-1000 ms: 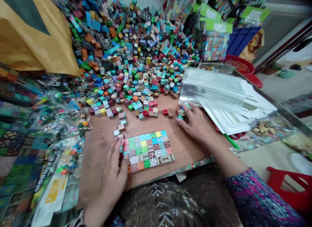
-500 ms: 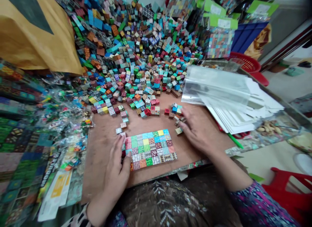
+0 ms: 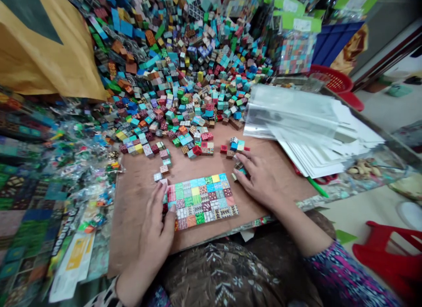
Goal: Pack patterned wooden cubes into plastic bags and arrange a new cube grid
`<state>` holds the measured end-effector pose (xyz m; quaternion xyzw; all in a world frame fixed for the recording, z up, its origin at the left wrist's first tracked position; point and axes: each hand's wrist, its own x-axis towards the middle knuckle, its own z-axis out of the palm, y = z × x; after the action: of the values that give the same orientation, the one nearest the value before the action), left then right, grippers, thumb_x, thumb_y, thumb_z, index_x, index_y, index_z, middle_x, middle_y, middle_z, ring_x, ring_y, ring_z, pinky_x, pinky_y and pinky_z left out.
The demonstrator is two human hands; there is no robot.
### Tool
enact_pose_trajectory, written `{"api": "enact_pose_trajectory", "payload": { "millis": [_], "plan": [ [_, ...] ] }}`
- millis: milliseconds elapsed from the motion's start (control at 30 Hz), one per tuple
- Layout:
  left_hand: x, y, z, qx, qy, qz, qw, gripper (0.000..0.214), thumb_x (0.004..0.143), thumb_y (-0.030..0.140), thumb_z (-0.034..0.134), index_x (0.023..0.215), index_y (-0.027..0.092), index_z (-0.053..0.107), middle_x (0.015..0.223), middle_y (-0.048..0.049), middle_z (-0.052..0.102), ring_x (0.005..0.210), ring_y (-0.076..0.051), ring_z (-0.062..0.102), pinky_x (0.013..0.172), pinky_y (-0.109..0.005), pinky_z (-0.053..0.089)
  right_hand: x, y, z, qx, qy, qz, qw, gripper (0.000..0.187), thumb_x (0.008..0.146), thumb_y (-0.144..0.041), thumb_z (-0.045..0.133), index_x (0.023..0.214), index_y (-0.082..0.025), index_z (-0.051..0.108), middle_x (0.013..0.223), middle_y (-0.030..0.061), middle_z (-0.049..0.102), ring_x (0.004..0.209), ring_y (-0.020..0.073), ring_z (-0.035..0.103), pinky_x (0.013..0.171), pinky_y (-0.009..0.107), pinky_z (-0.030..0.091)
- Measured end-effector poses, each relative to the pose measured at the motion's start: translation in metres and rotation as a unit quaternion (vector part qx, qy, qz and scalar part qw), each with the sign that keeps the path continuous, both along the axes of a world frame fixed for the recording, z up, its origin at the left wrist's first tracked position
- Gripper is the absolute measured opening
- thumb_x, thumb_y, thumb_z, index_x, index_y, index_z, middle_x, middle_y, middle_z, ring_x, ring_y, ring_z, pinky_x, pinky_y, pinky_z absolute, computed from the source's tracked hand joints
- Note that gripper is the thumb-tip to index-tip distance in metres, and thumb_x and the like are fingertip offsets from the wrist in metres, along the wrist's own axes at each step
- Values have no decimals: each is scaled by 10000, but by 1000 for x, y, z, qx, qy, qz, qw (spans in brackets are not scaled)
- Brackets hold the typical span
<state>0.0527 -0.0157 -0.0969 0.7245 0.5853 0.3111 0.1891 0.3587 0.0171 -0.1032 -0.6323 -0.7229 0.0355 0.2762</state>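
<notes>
A flat rectangular block of small patterned cubes [image 3: 201,201], set edge to edge in rows, lies on the brown board. My left hand [image 3: 156,225] is closed on its left end, thumb over the near side and fingers along the outer edge, hiding some cubes there. Beyond the block's right end, my right hand [image 3: 259,179] curls its thumb and forefinger about a few patterned cubes [image 3: 239,165], partly covered by the fingers. Just past these fingertips is a small cluster of cubes [image 3: 235,144], blue, red and brown. A few loose cubes [image 3: 164,169] lie above my left hand.
A big heap of loose cubes [image 3: 184,69] rises behind the brown board [image 3: 128,219]. Clear plastic bags [image 3: 290,109] and white cards [image 3: 316,153] lie at the right, near a green pen [image 3: 318,187]. Bagged small toys [image 3: 89,144] fill the left side. A red stool [image 3: 389,245] stands lower right.
My right hand has moved slightly left, its fingers now over the cubes beside the block. My left hand stays on the block's left end. The whole view has shifted slightly.
</notes>
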Motion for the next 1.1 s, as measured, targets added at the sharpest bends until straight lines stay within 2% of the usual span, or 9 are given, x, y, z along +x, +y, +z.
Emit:
{"api": "enact_pose_trajectory", "payload": {
  "millis": [100,267,367,467,600,667,800,933,1100],
  "plan": [
    [1,0,0,2,0,2,1000,521,979,351,466,1491,276,403,1533,-83,470,1424,-230,423,1213,-473,313,3,4,0,-28,26,17,999,397,952,-348,490,1295,-204,629,1311,162,617,1191,345,585,971,572,488],
    [1,0,1,11,-3,-7,1000,515,983,348,458,1490,276,403,1533,-89,471,1426,-227,420,1214,-484,304,8,3,0,-24,167,42,985,356,916,-282,522,1254,-261,633,1245,105,639,1169,286,599,995,508,480],
    [2,0,1,10,-2,-6,1000,517,981,348,462,1489,271,407,1531,-92,473,1423,-228,423,1212,-485,306,7,4,3,-41,222,11,974,353,905,-335,553,1239,-258,638,1153,101,651,1045,274,634,899,464,522],
    [2,0,2,6,3,-5,1000,520,980,347,465,1491,270,405,1534,-90,471,1423,-229,424,1210,-483,313,3,10,7,-58,171,-24,983,399,876,-382,596,1239,-226,652,1089,119,636,984,291,624,856,464,520],
    [2,0,1,10,4,-5,1000,518,983,346,459,1492,270,402,1531,-90,474,1424,-228,422,1209,-485,315,-4,20,10,-83,71,-36,993,423,856,-358,608,1239,-183,650,1142,157,621,1097,343,583,933,502,468],
    [2,0,0,12,4,-5,1000,518,986,341,457,1496,271,396,1530,-89,475,1423,-225,422,1206,-481,322,-7,24,11,-106,77,-49,990,389,849,-374,622,1190,-191,652,1147,147,638,1092,336,592,905,480,472],
    [2,0,0,12,5,-9,1000,518,985,340,467,1495,283,397,1532,-82,474,1422,-221,423,1203,-476,328,-7,25,12,-142,117,-99,978,369,821,-477,658,1081,-217,631,1034,105,685,952,299,630,764,419,468],
    [2,0,-1,9,-6,-10,1000,516,987,342,463,1496,286,393,1539,-80,463,1428,-218,415,1209,-476,318,-4,24,13,-151,112,-111,976,366,851,-510,615,1082,-226,617,979,92,684,870,272,628,680,372,427],
    [2,-1,-1,5,-7,-10,1000,520,987,338,463,1499,289,388,1544,-74,458,1431,-214,412,1214,-470,312,-7,24,19,-176,89,-115,974,376,876,-497,594,1138,-229,614,998,95,686,889,277,634,666,357,406]
  ]
}}
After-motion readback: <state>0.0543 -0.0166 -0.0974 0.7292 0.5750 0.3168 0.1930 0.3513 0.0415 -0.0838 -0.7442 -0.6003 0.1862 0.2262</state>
